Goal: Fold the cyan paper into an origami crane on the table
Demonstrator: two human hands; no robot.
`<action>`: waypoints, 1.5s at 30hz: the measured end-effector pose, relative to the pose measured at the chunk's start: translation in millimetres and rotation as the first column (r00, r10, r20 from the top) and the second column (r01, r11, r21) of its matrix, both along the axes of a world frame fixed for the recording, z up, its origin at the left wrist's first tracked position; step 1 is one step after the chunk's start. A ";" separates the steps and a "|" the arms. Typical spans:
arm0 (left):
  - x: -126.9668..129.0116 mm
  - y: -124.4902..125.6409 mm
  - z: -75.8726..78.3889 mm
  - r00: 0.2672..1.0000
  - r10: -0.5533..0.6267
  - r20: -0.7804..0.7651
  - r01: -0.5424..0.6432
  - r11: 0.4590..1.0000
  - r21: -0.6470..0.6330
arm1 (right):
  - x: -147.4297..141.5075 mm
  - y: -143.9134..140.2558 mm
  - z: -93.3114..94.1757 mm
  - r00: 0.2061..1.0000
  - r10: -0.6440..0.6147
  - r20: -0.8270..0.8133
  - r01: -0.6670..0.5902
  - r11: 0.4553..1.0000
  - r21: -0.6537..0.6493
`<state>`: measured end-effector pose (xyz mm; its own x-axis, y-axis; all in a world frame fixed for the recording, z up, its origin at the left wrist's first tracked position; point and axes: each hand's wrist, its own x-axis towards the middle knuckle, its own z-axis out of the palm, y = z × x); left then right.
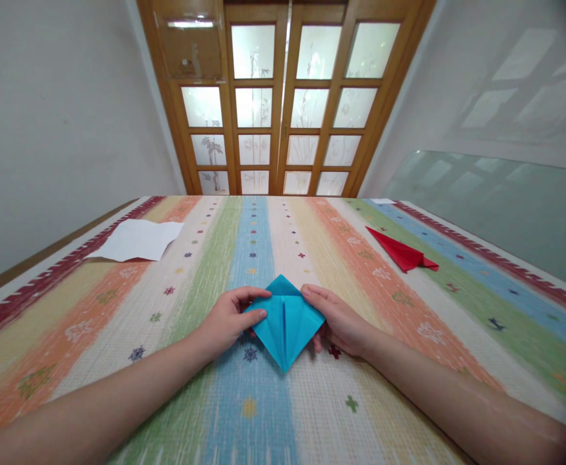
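Observation:
A folded blue origami paper (pixel 290 323), diamond-shaped with a crease and flaps down its middle, is held between my two hands just above the striped tablecloth. My left hand (pixel 232 316) grips its left corner, thumb on the front and fingers around the back. On the right corner, my right hand (pixel 338 316) pinches the paper with the thumb near the upper edge; its other fingers are partly hidden behind the sheet. One point of the paper faces away from me and another points toward me.
A white sheet of paper (pixel 140 240) lies at the far left of the striped tablecloth (pixel 205 413). Toward the right rests a red folded paper (pixel 404 253). Beyond the table stand wooden doors with glass panes (pixel 278 106), with walls on both sides.

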<state>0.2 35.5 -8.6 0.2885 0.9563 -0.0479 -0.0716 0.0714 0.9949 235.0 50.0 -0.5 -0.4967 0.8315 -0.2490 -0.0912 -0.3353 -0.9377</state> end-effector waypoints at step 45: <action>0.3 -5.0 7.0 0.951 0.037 -0.307 0.068 0.944 0.323 | -1.6 -15.2 0.8 0.931 -0.074 0.357 -0.213 0.684 0.697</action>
<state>0.5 30.5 -1.7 0.3245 0.9291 0.1772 0.2365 -0.2611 0.9359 233.4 34.9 0.3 -0.5657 0.7865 0.2475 0.2644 0.4574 -0.8491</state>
